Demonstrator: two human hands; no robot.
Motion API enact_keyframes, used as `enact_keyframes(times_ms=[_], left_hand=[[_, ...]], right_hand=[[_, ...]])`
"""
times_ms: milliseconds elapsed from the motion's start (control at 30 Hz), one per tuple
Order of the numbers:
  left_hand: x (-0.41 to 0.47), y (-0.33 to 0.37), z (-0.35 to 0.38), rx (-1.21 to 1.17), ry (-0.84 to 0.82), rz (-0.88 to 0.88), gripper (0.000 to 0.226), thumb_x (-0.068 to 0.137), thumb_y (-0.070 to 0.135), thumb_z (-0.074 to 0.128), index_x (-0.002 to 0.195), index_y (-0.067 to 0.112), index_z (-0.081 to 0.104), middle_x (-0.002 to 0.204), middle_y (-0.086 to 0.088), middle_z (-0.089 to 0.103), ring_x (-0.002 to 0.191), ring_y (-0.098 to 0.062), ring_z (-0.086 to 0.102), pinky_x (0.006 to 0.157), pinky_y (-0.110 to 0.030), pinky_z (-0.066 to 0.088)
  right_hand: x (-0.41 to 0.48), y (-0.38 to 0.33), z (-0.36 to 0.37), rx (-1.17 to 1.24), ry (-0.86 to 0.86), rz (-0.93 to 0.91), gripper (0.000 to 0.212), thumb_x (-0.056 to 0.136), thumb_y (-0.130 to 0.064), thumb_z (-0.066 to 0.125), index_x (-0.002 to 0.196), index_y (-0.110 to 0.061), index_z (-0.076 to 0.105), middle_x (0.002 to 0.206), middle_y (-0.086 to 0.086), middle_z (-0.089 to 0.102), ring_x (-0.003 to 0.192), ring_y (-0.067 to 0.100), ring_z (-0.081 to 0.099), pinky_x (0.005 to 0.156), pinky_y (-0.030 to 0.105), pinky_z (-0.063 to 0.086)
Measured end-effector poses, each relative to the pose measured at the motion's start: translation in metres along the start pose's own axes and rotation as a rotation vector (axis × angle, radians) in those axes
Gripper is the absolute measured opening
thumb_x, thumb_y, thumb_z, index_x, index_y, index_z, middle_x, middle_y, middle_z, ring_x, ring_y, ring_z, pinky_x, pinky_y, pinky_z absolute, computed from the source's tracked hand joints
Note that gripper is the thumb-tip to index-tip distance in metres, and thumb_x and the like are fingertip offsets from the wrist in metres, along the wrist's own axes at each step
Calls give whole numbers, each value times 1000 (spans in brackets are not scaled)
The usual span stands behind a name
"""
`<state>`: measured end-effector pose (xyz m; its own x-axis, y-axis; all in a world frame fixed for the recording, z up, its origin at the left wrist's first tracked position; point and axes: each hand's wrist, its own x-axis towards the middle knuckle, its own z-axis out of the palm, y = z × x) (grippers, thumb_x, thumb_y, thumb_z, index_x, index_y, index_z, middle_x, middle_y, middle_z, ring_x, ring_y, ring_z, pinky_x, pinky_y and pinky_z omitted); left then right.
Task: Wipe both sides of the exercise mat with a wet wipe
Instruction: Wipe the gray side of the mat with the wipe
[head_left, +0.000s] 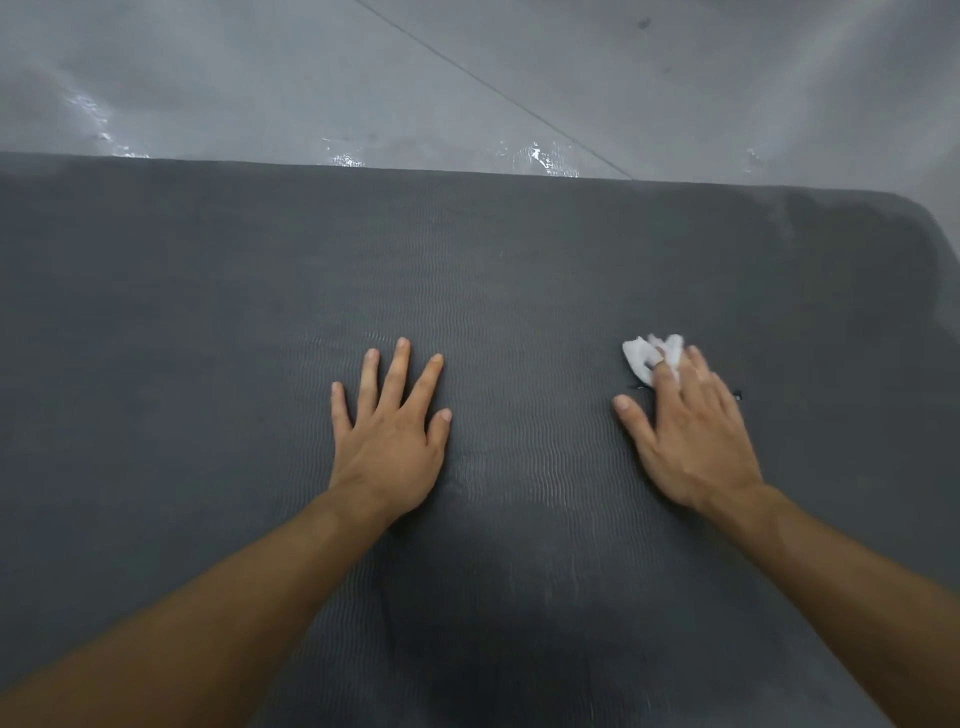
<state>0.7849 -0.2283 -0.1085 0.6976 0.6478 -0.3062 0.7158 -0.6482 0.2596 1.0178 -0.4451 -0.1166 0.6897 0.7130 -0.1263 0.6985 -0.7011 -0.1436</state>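
Our dark grey mat (519, 260) lies flat on the floor (260, 78), its wavy ribbed surface showing damp patches. Our left hand (389, 441) rests on it, fingers spread and relaxed. Our right hand (691, 431) presses a crumpled white wipe (644, 356) onto the mat with straight fingers.

Smooth grey floor (260, 78), kinda shiny, with a thin seam line (493, 88) running diagonally across it. A dark grey exercise mat (208, 286) lies flat on it, ribbed texture, rounded far-right corner, wet-looking glints on the floor along its far edge
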Motion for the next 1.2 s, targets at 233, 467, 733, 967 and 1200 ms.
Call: enact_keyframes(times_ms=[233,467,733,967,1200], left_hand=[[0,3,6,15,22,-8,63,107,52,16,162,42,-11,169,8,-25,155,-20,-28,124,-57,-16],[-2,5,4,1,32,-4,63,107,50,19,163,41,-9,170,8,-23,155,-21,-26,124,-58,-13],[-1,0,1,-8,14,14,63,107,53,20,163,43,-7,170,11,-23,155,-18,-27,124,-55,-16],[0,0,-2,4,-25,21,63,107,55,18,162,43,-12,168,10,-27,154,-18,-30,122,-54,-18],[0,-1,2,22,-3,15,64,106,56,16,161,43,-13,168,10,-27,154,-19,-29,121,-53,-19]], right_hand=[[-24,-14,-2,76,-76,7,97,93,-81,6,167,-19,1,175,6,-2,160,20,-8,130,38,1],[-70,-66,15,23,-137,-319,91,100,-79,9,165,-19,-13,172,-2,-23,158,16,-23,129,38,-4],[-16,-20,3,-56,-101,-256,89,100,-76,12,167,-19,0,175,10,1,161,22,-4,130,39,2],[16,-14,-3,30,-64,-4,101,93,-80,4,166,-10,11,173,16,12,161,26,1,130,41,4],[-73,-77,0,36,-243,-422,95,98,-81,12,164,-19,-18,172,0,-22,158,14,-22,130,37,-2]])
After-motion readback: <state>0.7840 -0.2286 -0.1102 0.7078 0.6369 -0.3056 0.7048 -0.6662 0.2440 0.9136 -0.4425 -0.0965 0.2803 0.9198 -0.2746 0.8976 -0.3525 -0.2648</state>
